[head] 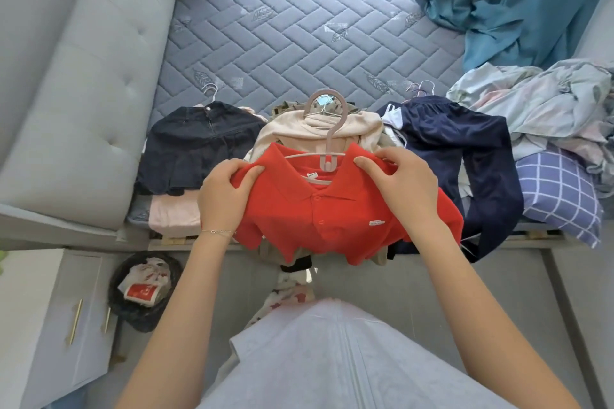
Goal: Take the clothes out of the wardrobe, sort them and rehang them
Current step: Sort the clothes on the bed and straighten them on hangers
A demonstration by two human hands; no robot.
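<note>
Left hand (226, 196): fingers curled, gripping the left shoulder of the red polo shirt (319, 219).
Right hand (405, 189): thumb and fingers pinching the shirt's right shoulder.
Red polo shirt: on a pale hanger (327, 143), held at the near edge of the bed (299, 36).
Bed: dark skirt (199, 146) left, beige top (319, 129) centre, navy trousers (465, 149) right.
Far right: crumpled bedding (548, 103).
Floor, near left: bin (146, 289).

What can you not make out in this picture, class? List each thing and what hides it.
Head view:
- Beige top: lower part hidden by the red shirt.
- Shirt's chest label: too small to read.
- Bedding pile: cut off by the right edge.
- Wardrobe: outside the frame.
- Bin: packet print blurred.
</note>
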